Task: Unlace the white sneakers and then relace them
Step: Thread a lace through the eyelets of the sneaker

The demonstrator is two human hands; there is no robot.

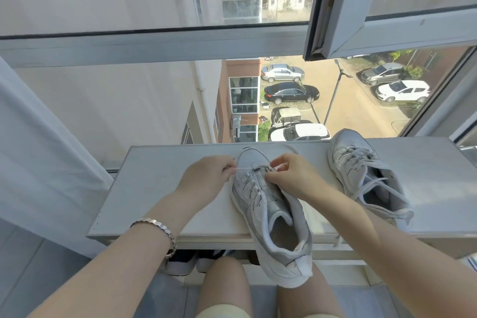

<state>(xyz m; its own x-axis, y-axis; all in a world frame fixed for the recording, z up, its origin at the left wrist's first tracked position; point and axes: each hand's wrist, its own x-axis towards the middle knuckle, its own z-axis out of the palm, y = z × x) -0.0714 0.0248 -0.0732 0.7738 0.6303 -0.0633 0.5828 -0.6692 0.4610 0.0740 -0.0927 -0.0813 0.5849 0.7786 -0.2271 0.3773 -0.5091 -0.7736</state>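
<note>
Daylight from a high window [232, 46] falls on a white worktop [154, 188] set against the glass, with parked cars [291, 91] in a street far below.

Your left hand [209, 175] is near the middle of the worktop, fingers curled in, thumb and forefinger pinching the end of a thin white lace [244, 168]. The lace runs taut to the right from that pinch into the far eyelets of a white sneaker [271, 214]. Your right hand [291, 178] is on the other side of the sneaker, fingers curled, pinching the same lace where it comes out at the far eyelets. The two hands are close together with the sneaker's toe end between them.

That sneaker lies in the centre of the worktop, toe pointing away from you. Its nearer eyelets are bare and the tongue is open. The heel juts over the near edge, above your bare knees.

To the right, well apart, a second sneaker [366, 178] lies toe-far by the window, laced, its loose ends trailing towards the near edge.

On your left wrist is a silver bracelet [157, 224]. A white curtain [38, 162] hangs at the far left. Under the worktop you can just see dark shoes [180, 263].
</note>
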